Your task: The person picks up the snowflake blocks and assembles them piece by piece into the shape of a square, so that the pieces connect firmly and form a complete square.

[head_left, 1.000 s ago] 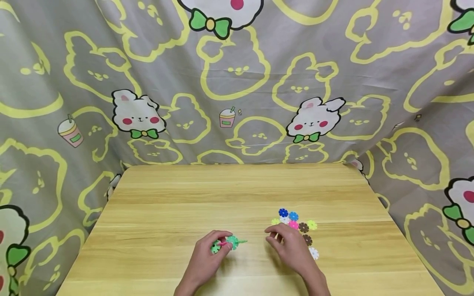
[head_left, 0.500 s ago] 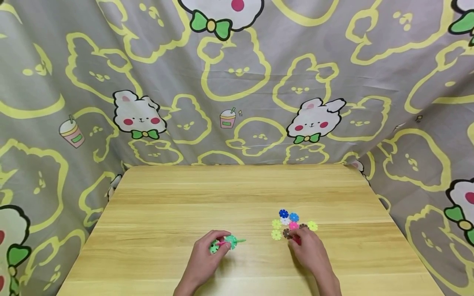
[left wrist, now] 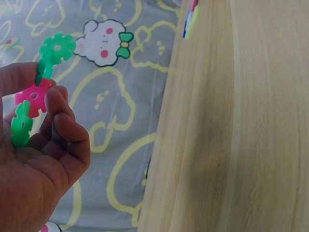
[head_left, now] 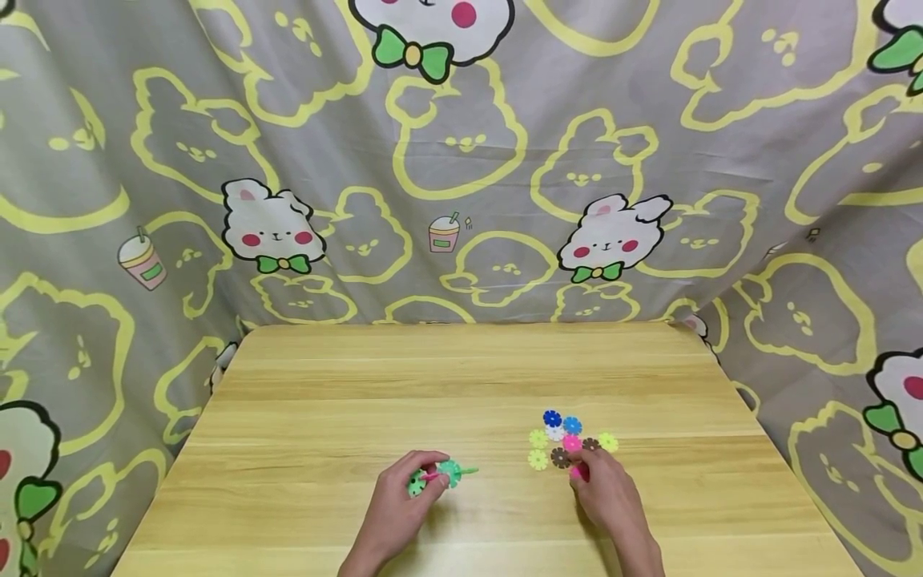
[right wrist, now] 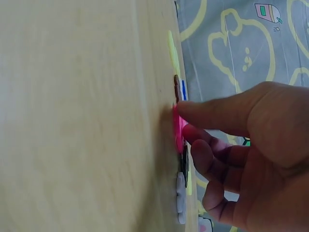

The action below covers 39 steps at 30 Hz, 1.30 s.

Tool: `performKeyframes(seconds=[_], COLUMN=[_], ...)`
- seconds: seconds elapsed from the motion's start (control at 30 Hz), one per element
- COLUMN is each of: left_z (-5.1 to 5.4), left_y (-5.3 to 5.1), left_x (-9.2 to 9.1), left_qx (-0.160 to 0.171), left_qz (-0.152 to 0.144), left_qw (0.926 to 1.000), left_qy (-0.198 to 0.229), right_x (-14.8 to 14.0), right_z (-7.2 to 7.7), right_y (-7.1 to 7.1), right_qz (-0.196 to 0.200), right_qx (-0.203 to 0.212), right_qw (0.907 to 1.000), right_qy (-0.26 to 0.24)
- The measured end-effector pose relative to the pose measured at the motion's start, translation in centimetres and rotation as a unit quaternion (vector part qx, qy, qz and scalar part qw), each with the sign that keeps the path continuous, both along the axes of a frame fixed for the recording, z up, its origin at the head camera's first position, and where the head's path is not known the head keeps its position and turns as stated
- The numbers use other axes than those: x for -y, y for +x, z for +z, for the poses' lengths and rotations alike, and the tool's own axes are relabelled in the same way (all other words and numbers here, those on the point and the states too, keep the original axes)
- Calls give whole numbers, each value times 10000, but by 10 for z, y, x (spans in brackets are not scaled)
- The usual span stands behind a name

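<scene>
My left hand (head_left: 401,498) grips a small chain of interlocked plastic snowflake discs above the table. In the left wrist view a pink disc (left wrist: 32,96) sits between green discs, and the outermost green disc (left wrist: 58,48) sticks out past the thumb. My right hand (head_left: 611,495) is low over the table at the near side of the loose discs. Its thumb and forefinger pinch a pink snowflake disc (right wrist: 178,129), seen nearly edge-on in the right wrist view; whether the disc has left the tabletop I cannot tell.
Loose discs lie around the right fingertips: dark blue (head_left: 552,418), light blue (head_left: 573,425), yellow-green (head_left: 538,460), brown (head_left: 560,457) and another pink one (head_left: 572,442). A white disc (right wrist: 181,198) is beside the right hand. The wooden table (head_left: 404,377) meets a patterned curtain (head_left: 346,144).
My right hand has moved right and down to the loose discs and taken a pink one in its fingertips. The left hand with its chain has stayed nearly still.
</scene>
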<state>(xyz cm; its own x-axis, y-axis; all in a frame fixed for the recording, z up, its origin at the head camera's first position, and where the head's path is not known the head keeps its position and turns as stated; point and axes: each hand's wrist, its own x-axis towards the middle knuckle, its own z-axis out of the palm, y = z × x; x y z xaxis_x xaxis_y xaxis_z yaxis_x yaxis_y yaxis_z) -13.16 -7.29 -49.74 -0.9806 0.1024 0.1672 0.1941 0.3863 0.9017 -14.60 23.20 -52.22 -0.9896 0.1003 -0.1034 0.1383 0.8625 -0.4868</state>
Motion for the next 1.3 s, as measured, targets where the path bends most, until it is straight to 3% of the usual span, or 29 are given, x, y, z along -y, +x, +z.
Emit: performKeyframes(seconds=[0.3, 0.53, 0.67, 0.73, 0.83, 1.03, 1.13, 1.3], left_z=[0, -1, -1, -1, 0, 1, 2, 1], left_y=[1, 1, 0, 0, 0, 0, 0, -1], left_x=[0, 1, 1, 1, 1, 1, 1, 1], left_qx=[183, 157, 96, 100, 148, 227, 214, 54], left_qz=[-3, -12, 8, 18, 41, 7, -8, -21], left_qw=[9998, 9999, 9999, 9999, 9998, 9997, 9997, 10000], left_qy=[37, 29, 58, 81, 114, 109, 88, 69], right_x=[-7, -3, 7, 15, 29, 54, 64, 75], right_z=[-1, -1, 1, 4, 10, 30, 38, 45], right_y=[2, 3, 4, 3, 1, 2, 3, 5], right_qz=[-541, -323, -202, -172, -44, 419, 750, 1234], right_qx=[250, 382, 424, 313, 74, 204, 337, 457], right_qw=[9982, 9984, 9969, 9937, 9820, 9386, 9242, 9116], right_qy=[-110, -249, -633, -1058, -1888, -3419, -3729, -3894])
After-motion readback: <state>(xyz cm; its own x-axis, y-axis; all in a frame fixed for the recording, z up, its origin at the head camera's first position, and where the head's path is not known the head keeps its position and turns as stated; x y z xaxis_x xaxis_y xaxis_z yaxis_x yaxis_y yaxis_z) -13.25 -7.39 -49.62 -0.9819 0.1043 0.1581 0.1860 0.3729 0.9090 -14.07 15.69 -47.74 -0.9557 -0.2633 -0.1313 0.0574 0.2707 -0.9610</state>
